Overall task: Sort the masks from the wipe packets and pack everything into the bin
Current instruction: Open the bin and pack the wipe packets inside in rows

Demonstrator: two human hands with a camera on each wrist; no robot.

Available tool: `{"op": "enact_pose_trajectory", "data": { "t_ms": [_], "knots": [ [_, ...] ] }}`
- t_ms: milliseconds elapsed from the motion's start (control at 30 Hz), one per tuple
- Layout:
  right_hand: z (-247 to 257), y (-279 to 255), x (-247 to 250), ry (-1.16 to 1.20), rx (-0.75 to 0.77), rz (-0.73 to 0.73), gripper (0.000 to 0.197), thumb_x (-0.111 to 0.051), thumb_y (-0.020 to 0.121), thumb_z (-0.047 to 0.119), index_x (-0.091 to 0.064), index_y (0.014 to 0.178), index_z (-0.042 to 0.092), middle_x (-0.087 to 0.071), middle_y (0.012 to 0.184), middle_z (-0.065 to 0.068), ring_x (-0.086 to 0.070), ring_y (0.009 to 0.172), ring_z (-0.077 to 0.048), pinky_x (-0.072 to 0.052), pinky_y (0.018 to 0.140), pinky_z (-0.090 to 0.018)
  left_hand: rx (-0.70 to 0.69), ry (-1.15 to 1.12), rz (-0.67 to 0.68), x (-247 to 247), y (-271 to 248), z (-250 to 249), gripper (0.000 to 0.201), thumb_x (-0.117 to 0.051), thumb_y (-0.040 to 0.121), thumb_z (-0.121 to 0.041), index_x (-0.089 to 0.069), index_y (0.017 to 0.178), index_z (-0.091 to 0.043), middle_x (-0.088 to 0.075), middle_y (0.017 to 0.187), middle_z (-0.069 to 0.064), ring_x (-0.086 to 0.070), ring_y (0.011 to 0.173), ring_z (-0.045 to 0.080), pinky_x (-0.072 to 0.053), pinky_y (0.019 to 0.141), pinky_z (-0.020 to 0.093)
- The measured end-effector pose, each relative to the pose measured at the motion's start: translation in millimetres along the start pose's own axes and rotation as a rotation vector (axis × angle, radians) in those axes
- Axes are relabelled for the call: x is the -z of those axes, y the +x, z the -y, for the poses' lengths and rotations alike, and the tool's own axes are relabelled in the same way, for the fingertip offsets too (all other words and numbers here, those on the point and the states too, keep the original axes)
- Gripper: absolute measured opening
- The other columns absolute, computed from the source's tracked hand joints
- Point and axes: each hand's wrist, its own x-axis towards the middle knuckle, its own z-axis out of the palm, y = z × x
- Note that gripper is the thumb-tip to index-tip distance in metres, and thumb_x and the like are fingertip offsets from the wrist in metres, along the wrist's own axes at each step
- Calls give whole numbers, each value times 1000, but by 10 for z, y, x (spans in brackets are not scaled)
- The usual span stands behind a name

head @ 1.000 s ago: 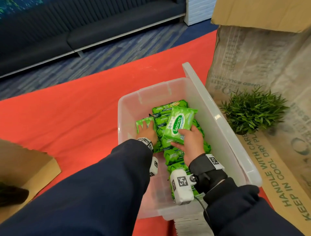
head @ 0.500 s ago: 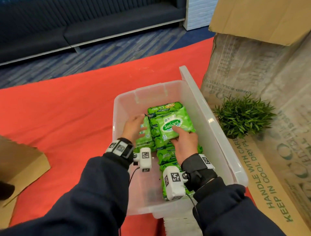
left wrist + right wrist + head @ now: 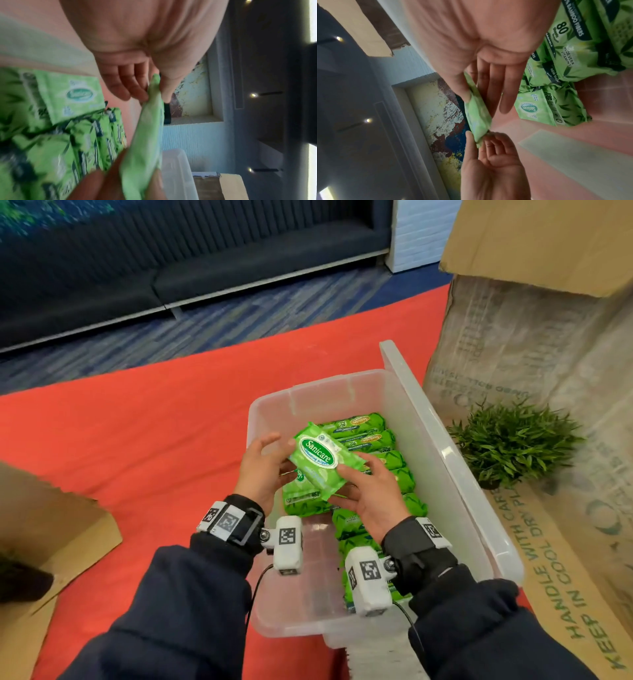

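You're mid-packing: both your left hand (image 3: pixel 262 470) and right hand (image 3: pixel 371 496) pinch one packet (image 3: pixel 320 460) above the bin (image 3: pixel 455 474). Next, lay it flat on the packed rows (image 3: pixel 371 445).

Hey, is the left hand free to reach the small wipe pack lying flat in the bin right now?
Probably not yet: the left hand pinches the raised Sanicare packet together with the right hand, just above that flat pack.

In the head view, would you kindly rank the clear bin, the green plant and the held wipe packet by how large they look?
1. clear bin, largest by far.
2. green plant.
3. wipe packet held in both hands, smallest, though it sits nearer the camera than the plant, so true sizes are unsure.
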Motion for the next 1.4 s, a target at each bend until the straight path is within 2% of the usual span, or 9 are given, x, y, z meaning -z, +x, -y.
{"op": "enact_pose_trajectory", "data": {
  "t_ms": [133, 233, 367, 600, 767, 933, 1033, 1167, 1400],
  "knots": [
    [-56, -30, -66, -129, -7, 45, 41, -63, 92, -9, -50, 121, 15, -72, 109, -20, -72, 91, -33, -61, 87, -52, 130, -18, 49, -160, 46, 285, 51, -78, 86, -12, -56, 132, -13, -76, 113, 13, -75, 89, 29, -59, 63, 38],
    [-59, -18, -59, -225, 31, -60, 39, -65, 95, 7, -47, 127, 20, -67, 114, -8, -68, 100, -26, -57, 89, -49, -28, 159, -171, -172, 352, 353, 66, -74, 84, -1, -45, 142, -15, -70, 122, 11, -73, 98, 33, -62, 79, 50],
    [-13, 24, -4, -252, 112, -194, 34, -65, 95, 16, -52, 126, 21, -66, 115, -8, -66, 97, -21, -54, 72, -38, -134, 746, -268, -181, 664, 307, 83, -55, 90, -3, -13, 158, -27, -59, 104, 5, -63, 73, 27, -59, 67, 44],
    [-15, 49, 14, -260, 108, -202, 25, -64, 96, 18, -57, 121, 19, -66, 113, -4, -65, 94, -19, -54, 70, -36, -68, 1052, -194, -272, 927, 653, 83, -54, 89, 5, -15, 159, -16, -50, 131, 24, -57, 115, 42, -51, 94, 45],
    [-35, 67, 21, -271, 132, -195, 25, -65, 96, 19, -58, 119, 18, -66, 104, 0, -63, 90, -17, -52, 70, -35, -390, 1387, -75, -318, 948, 865, 79, -59, 87, -6, -29, 158, -25, -22, 163, 16, -31, 144, 40, -37, 116, 50],
    [-61, 77, 13, -293, 122, -170, 14, -65, 96, 17, -62, 110, 16, -65, 97, 5, -62, 84, -14, -49, 64, -32, -167, 1629, 135, -378, 936, 1071, 81, -45, 95, -20, -3, 164, -26, 5, 172, 9, 2, 158, 34, 1, 125, 54],
    [-55, 38, -20, -342, 141, -177, 9, -67, 95, 15, -62, 101, 19, -67, 93, 4, -63, 80, -15, -49, 62, -32, -120, 1637, 207, -404, 918, 954, 79, -42, 96, -21, -3, 164, -28, 7, 172, 7, 3, 158, 33, -6, 126, 54],
    [8, -170, -118, -420, 245, -90, 11, -68, 93, 11, -62, 100, 18, -71, 91, -5, -66, 68, -11, -49, 62, -35, -212, 1448, 308, -344, 664, 377, 43, -45, 99, -14, -60, 140, -14, -54, 148, 17, -51, 135, 34, -42, 108, 39],
    [137, -1166, -234, -644, 373, 438, 14, -65, 97, 12, -63, 88, 1, -67, 68, -18, -56, 52, -22, -43, 47, -32, -405, 1173, 549, 296, -1074, -154, 15, -60, 95, -34, -67, 83, -34, -70, 80, -15, -63, 79, -1, -45, 69, 25]
  ]
}}
